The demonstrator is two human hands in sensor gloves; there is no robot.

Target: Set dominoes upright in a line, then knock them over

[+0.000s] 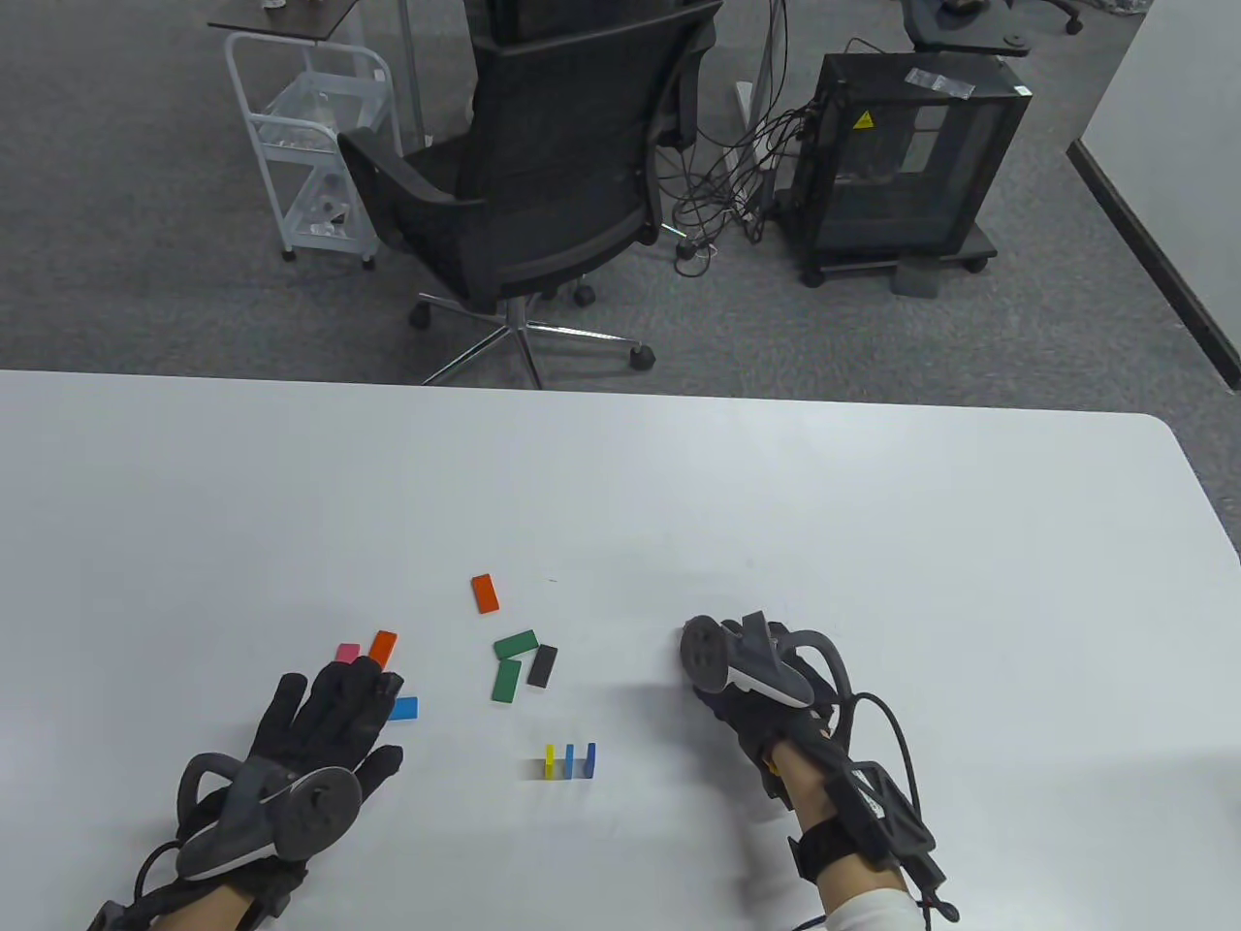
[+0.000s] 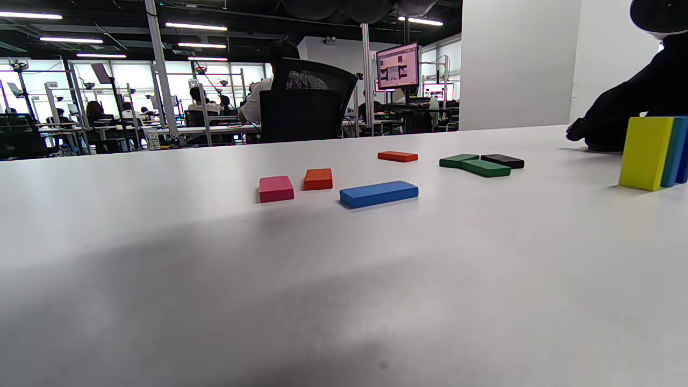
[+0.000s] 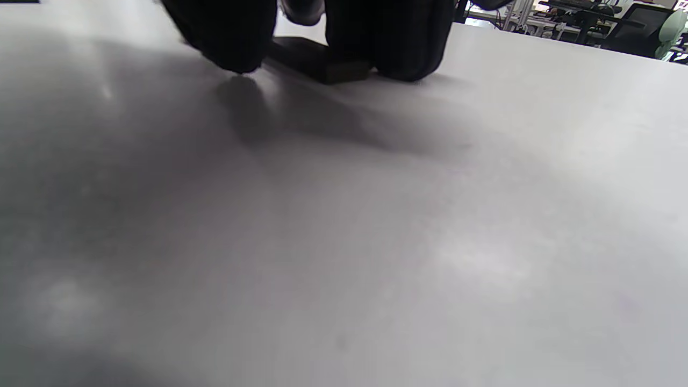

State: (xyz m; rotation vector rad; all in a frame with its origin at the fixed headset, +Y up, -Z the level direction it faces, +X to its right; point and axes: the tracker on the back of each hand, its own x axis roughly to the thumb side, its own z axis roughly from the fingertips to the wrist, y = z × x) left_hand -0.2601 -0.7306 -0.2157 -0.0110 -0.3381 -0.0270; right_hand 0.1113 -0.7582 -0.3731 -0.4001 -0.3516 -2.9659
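Three dominoes stand upright in a short row near the front, one yellow [image 1: 549, 761] and two blue [image 1: 580, 761]; the yellow one [image 2: 645, 153] is at the right edge of the left wrist view. My left hand [image 1: 339, 693] lies flat with straight fingers, its tips beside a flat blue domino [image 1: 403, 708], a pink one [image 1: 347, 653] and an orange one [image 1: 383, 647]. My right hand [image 1: 722, 693] rests fingers-down on the table right of the row. In the right wrist view two fingertips [image 3: 403, 48] flank and pinch a dark domino [image 3: 322, 64] lying flat.
Loose flat dominoes lie mid-table: another orange one [image 1: 485, 593], two green [image 1: 515, 644] and a black one [image 1: 542, 665]. The white table's [image 1: 873, 504] far edge runs across the middle of the table view, with an office chair [image 1: 543, 194] beyond it.
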